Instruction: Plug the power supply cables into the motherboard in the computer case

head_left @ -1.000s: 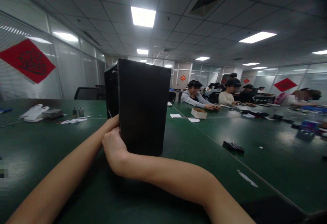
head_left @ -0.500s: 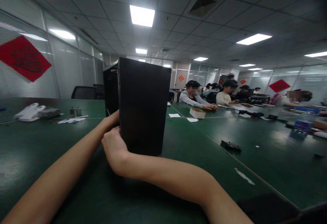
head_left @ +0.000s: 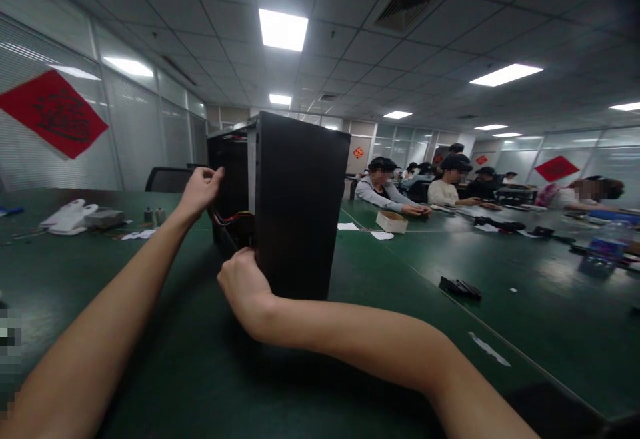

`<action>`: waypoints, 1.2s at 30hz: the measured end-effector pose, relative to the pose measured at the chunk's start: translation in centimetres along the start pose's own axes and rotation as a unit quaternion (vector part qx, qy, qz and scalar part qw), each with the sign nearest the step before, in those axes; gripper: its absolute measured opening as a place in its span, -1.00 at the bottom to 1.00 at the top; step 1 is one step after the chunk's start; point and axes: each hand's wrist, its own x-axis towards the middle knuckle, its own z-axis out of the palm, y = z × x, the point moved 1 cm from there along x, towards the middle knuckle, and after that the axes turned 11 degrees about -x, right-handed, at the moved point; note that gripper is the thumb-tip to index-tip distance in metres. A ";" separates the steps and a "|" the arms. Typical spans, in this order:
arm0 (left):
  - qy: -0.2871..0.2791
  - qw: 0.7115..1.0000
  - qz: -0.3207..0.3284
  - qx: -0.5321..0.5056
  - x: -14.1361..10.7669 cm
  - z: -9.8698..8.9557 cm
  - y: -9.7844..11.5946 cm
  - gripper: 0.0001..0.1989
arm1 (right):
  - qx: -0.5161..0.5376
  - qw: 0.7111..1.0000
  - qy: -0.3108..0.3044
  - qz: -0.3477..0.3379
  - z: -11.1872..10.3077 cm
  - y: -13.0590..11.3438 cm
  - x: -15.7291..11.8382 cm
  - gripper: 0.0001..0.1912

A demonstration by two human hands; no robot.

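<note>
A black computer case (head_left: 303, 212) stands upright on the green table (head_left: 165, 359), its open side facing left. Red, yellow and dark wires (head_left: 234, 217) show inside, low in the opening. My right hand (head_left: 245, 282) is closed at the lower edge of the case's near panel, its fingertips hidden behind that edge. Raised just left of the opening is my left hand (head_left: 201, 192), with fingers curled and thumb near the fingertips. Anything small pinched there cannot be made out.
White plastic bags (head_left: 73, 217), a grey box (head_left: 104, 218) and two small bottles (head_left: 154, 215) lie at left. On the right are a small open carton (head_left: 392, 221), a black object (head_left: 461, 288) and a water bottle (head_left: 607, 242). Several people sit beyond.
My left hand has come out of the case, up and to the left. The case now appears slightly turned, with more of its inside and the wires visible. My right hand stays at the lower edge.
</note>
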 end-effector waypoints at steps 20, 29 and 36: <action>-0.464 0.858 -0.005 0.218 -3.3 3.7 -1.4 -0.44 | 0.047 0.993 -0.062 0.086 10.0 9.1 -11.5 -0.59; -0.493 0.813 0.031 0.308 -6.7 5.7 3.0 -0.48 | 0.032 0.990 -0.070 0.114 17.6 14.2 -13.5 -0.50; -0.557 0.767 0.043 0.316 -8.7 4.8 6.1 -0.76 | 0.039 0.993 -0.039 0.103 18.2 14.6 -15.2 -0.52</action>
